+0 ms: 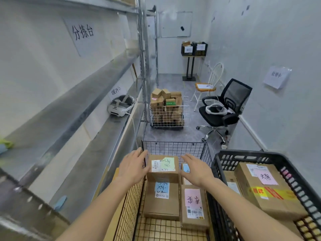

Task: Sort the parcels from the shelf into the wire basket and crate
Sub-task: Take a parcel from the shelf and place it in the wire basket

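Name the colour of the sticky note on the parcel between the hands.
Light green note, head view.

A small parcel-sorting room, a back room of a courier depot by the look of it. Bare metal shelving (pixel 90 94) runs down the left of the frame, with handwritten paper signs (pixel 83 32) taped to the white walls. Labelled cardboard parcels (pixel 163 164) fill a black wire basket (pixel 175 148) at bottom centre and a black crate (pixel 260 153) at bottom right. Mid-frame, a white wire cart (pixel 168 115) is heaped with boxes. An office chair (pixel 231 101) and whiteboard (pixel 176 24) stand further back.
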Tool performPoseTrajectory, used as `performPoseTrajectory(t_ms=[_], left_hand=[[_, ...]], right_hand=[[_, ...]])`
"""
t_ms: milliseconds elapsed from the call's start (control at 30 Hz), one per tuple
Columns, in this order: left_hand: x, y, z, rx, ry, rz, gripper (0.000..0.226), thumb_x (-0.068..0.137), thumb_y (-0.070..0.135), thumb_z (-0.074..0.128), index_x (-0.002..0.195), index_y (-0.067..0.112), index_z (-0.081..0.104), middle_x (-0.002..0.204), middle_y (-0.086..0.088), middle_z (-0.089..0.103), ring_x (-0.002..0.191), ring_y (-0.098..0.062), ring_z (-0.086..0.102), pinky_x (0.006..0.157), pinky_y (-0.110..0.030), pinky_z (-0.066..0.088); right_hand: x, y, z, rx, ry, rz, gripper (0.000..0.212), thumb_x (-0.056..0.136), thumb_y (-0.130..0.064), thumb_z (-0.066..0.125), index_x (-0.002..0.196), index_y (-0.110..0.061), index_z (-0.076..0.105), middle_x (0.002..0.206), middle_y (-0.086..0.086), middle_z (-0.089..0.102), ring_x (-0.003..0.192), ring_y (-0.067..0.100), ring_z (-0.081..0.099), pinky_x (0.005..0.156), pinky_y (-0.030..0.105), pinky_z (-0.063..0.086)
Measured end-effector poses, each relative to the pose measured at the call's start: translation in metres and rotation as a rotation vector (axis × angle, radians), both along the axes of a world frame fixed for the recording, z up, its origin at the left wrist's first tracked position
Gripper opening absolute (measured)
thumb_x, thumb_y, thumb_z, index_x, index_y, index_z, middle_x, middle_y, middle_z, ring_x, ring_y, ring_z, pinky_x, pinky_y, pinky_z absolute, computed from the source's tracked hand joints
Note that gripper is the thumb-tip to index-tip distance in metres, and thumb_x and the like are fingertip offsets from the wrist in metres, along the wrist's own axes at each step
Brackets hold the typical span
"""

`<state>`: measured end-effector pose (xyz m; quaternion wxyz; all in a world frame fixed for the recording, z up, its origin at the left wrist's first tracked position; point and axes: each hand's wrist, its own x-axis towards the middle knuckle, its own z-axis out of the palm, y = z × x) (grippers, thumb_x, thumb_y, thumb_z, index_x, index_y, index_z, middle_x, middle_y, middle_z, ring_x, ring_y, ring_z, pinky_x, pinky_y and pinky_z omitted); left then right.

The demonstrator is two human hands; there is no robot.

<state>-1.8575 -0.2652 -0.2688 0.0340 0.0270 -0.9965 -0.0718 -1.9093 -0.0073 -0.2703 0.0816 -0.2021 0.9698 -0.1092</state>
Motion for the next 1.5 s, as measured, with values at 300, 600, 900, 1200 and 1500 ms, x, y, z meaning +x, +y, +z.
performPoseTrajectory(t_ms=[300,600,900,1200,1500], left_hand=[[0.108,-0.011,0.096,0.008,0.109,0.117,0.076,0.096,0.063,0.05,0.159,0.029,0.024,0.167,-0.002,0.022,0.151,-0.021,0.026,0.123,-0.04,0.023],[0.264,0.022,0.195,-0.097,0.196,0.298,0.081,0.094,0.069,0.043,0.16,0.029,0.02,0.167,0.001,0.022,0.152,-0.02,0.022,0.124,-0.039,0.019],[0.476,0.099,0.263,-0.148,0.302,0.608,0.081,0.092,0.068,0.052,0.158,0.03,0.025,0.165,0.0,0.027,0.15,-0.022,0.029,0.121,-0.043,0.029],[0.718,0.125,0.329,-0.347,0.32,0.925,0.077,0.094,0.069,0.045,0.158,0.029,0.03,0.166,-0.002,0.025,0.151,-0.022,0.026,0.123,-0.039,0.021],[1.014,0.179,0.365,-0.455,0.342,1.264,0.079,0.091,0.07,0.052,0.155,0.026,0.036,0.161,-0.002,0.037,0.146,-0.022,0.035,0.121,-0.04,0.027]], right_hand=[[0.082,-0.021,0.106,0.003,0.146,0.088,0.075,0.097,-0.059,0.05,0.16,-0.027,0.023,0.167,-0.001,0.022,0.15,0.021,0.028,0.12,0.041,0.03],[0.18,-0.035,0.202,-0.136,0.297,0.35,0.077,0.095,-0.063,0.05,0.159,-0.032,0.024,0.166,-0.002,0.025,0.15,0.021,0.029,0.12,0.042,0.031],[0.346,-0.016,0.254,-0.311,0.29,0.708,0.076,0.094,-0.062,0.054,0.159,-0.033,0.025,0.166,-0.003,0.025,0.148,0.025,0.033,0.118,0.046,0.033],[0.548,-0.048,0.319,-0.421,0.33,1.043,0.072,0.095,-0.064,0.051,0.157,-0.037,0.027,0.167,-0.008,0.019,0.149,0.022,0.03,0.117,0.049,0.034],[0.823,-0.083,0.367,-0.576,0.361,1.393,0.064,0.096,-0.056,0.056,0.154,-0.042,0.032,0.159,-0.015,0.036,0.139,0.014,0.045,0.101,0.038,0.047]])
